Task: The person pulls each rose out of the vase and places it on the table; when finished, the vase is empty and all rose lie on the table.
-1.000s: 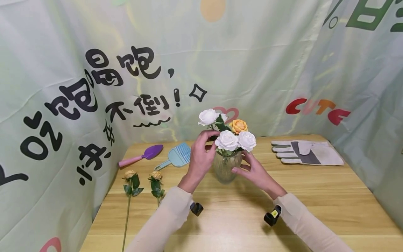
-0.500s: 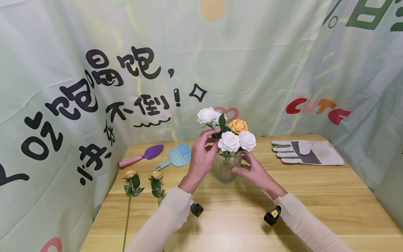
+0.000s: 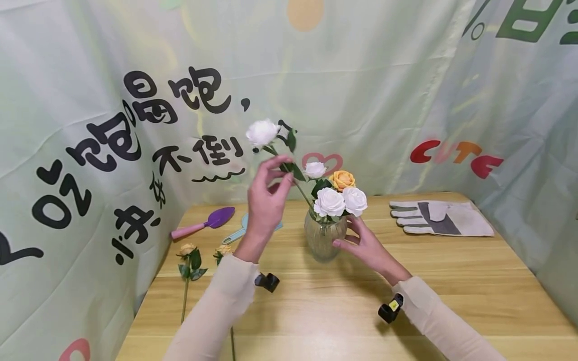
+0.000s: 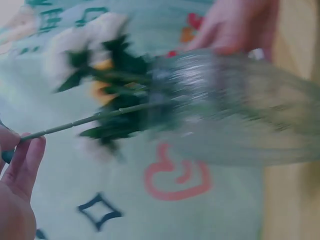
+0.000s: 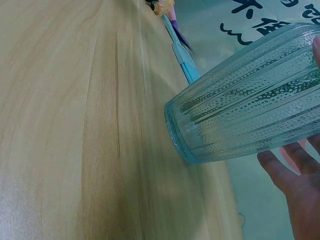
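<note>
A ribbed glass vase (image 3: 324, 245) stands on the table, holding white roses (image 3: 328, 201) and an orange rose (image 3: 343, 180). Up and left of its mouth, my left hand (image 3: 266, 203) pinches the stem of another white rose (image 3: 263, 133), just below its bloom. In the left wrist view that green stem (image 4: 80, 121) slants from the fingertips into the vase neck. My right hand (image 3: 368, 245) grips the vase's right side, thumb in front and fingers around it. The right wrist view shows the vase base (image 5: 182, 135) and part of that hand (image 5: 300, 195).
Two yellow-orange roses lie at the left, one (image 3: 186, 249) in plain sight, the other (image 3: 223, 249) partly behind the left sleeve. A purple trowel (image 3: 220, 217) and a partly covered blue dustpan-like tool (image 3: 235, 235) lie behind. A work glove (image 3: 469, 220) lies at the back right.
My left hand has moved up and left, drawing the white rose partway out of the vase and apart from the other blooms. My right hand has stayed on the vase.
</note>
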Tool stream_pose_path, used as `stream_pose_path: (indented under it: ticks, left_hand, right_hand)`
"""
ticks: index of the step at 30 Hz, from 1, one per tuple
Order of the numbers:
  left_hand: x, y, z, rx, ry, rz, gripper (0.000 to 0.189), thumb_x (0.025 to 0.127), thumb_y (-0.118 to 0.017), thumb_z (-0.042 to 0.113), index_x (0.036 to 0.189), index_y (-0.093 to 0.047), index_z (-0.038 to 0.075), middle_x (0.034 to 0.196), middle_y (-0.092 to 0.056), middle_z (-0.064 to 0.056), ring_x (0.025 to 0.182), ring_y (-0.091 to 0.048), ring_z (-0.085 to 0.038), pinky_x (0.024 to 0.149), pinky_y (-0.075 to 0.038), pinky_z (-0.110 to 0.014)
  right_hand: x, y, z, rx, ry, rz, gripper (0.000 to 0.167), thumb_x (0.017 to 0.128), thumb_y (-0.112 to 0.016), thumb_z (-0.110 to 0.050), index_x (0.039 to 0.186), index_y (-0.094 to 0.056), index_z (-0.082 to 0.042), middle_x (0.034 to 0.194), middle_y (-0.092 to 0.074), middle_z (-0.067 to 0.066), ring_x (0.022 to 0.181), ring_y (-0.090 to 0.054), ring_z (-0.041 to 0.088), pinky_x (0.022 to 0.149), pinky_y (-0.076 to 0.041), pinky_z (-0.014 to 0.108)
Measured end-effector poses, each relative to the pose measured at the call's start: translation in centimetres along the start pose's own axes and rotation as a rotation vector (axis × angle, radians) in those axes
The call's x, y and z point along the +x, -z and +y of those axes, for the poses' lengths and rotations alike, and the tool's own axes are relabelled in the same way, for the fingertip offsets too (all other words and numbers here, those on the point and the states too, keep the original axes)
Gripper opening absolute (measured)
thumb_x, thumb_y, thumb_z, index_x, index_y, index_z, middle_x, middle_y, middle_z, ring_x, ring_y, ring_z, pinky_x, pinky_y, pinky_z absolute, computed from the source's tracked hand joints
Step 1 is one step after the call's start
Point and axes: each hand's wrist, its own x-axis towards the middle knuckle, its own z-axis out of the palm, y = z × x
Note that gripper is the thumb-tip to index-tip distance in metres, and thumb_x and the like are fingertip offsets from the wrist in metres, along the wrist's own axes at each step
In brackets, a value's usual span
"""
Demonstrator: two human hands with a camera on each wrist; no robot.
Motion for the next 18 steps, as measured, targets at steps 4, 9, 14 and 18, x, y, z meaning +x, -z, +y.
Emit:
stream_pose_path:
  ticks: [4,9,14,18]
  left_hand:
    - [1.1,2.2,1.9,-0.07,-0.048,0.066,0.044,0.102,-0.061,-0.013,0.144,-0.058,-0.001,0.139,-0.067,-0.018,0.104,-0.071,-0.018,0.093,-0.07,-0.043]
    - [0.5,5.1,2.6,-0.053,-0.003,0.072,0.047,0.101,-0.061,-0.016,0.144,-0.057,0.002,0.134,-0.066,-0.015,0.1,-0.072,-0.019,0.088,-0.071,-0.04]
    - [-1.9,7.4,0.8,0.069,0.16,-0.02,0.049,0.103,-0.063,-0.01,0.149,-0.055,0.004,0.141,-0.064,-0.015,0.108,-0.073,-0.027,0.089,-0.071,-0.036]
    - [-4.3,9.1,-1.5,0.136,0.31,-0.1,0.05,0.105,-0.066,-0.003,0.152,-0.054,0.009,0.144,-0.062,-0.01,0.11,-0.073,-0.026,0.089,-0.071,-0.036]
  right_hand:
    - [-0.1,0.0,0.1,-0.002,0.003,-0.003,0.099,0.102,-0.078,-0.007,0.175,-0.012,-0.011,0.177,-0.026,0.026,0.159,-0.033,0.053,0.124,-0.046,0.062]
    - [0.0,0.2,0.0,-0.007,0.018,-0.005,0.099,0.102,-0.078,-0.009,0.176,-0.012,-0.014,0.178,-0.025,0.024,0.159,-0.034,0.052,0.123,-0.047,0.059]
    - [0.1,0.3,0.0,-0.007,0.025,-0.005,0.099,0.102,-0.078,-0.009,0.176,-0.013,-0.016,0.178,-0.026,0.022,0.159,-0.033,0.052,0.123,-0.048,0.059]
    - [0.2,0.2,0.1,-0.002,0.029,-0.008,0.098,0.102,-0.078,-0.008,0.176,-0.014,-0.015,0.177,-0.027,0.023,0.159,-0.033,0.052,0.123,-0.047,0.059]
